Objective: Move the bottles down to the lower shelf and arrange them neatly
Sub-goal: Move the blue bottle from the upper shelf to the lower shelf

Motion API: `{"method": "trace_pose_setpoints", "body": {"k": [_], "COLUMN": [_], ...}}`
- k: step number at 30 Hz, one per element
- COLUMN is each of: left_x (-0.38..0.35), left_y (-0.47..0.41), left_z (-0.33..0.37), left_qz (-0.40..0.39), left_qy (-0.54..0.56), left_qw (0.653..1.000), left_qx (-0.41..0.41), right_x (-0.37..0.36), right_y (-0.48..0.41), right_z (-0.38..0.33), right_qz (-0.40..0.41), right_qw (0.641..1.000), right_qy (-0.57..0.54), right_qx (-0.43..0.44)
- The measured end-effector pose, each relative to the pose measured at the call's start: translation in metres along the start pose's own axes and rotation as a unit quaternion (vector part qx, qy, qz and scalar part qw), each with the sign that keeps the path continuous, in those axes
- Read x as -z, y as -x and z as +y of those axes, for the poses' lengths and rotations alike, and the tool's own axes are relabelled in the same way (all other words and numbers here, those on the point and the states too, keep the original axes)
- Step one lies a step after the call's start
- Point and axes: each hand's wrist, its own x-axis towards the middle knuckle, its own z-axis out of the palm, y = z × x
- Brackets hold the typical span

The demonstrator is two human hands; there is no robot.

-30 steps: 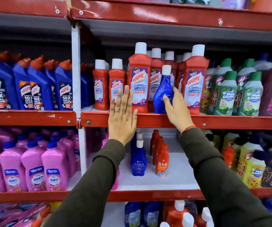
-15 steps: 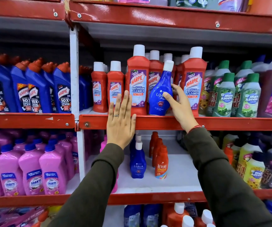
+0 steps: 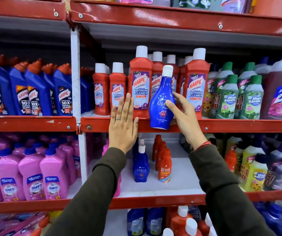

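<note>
Your right hand [image 3: 184, 116] has lifted blue Ujala bottle [image 3: 161, 99] off upper shelf [image 3: 238, 126]; bottle base now hangs clear, in front of shelf's red lip.

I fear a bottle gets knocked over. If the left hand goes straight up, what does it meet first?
Probably the small red bottle above the left hand's fingertips, though depth is unclear.

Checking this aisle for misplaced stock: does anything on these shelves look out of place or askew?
Yes. A blue Ujala bottle sits among the red Harpic bathroom cleaners, tilted, its base out over the shelf edge, gripped by the right hand. Its matching Ujala bottles stand upright on the lower shelf.
</note>
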Motion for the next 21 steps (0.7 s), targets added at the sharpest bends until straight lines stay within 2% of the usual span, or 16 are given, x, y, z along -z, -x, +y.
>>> {"method": "trace_pose_setpoints", "body": {"k": [7,13,18,21], "left_x": [0.002,-0.001,-0.008,-0.013], "left_y": [0.034,0.080,0.136,0.170], "left_z": [0.001,-0.003,-0.010,-0.012], "left_qz": [0.019,0.011,-0.030,-0.056], "left_qy": [-0.001,0.018,0.027,0.030], "left_qw": [1.000,0.999,0.998,0.996], "left_qx": [0.005,0.025,0.054,0.069], "right_x": [-0.008,-0.018,-0.025,-0.027], "right_y": [0.056,0.106,0.139,0.152], "right_z": [0.030,0.071,0.110,0.137], "right_qz": [-0.007,-0.024,-0.051,-0.072], "right_qw": [1.000,0.998,0.994,0.992], "right_qy": [0.011,-0.001,0.009,0.052], "right_qx": [-0.002,-0.050,-0.093,-0.095]}}
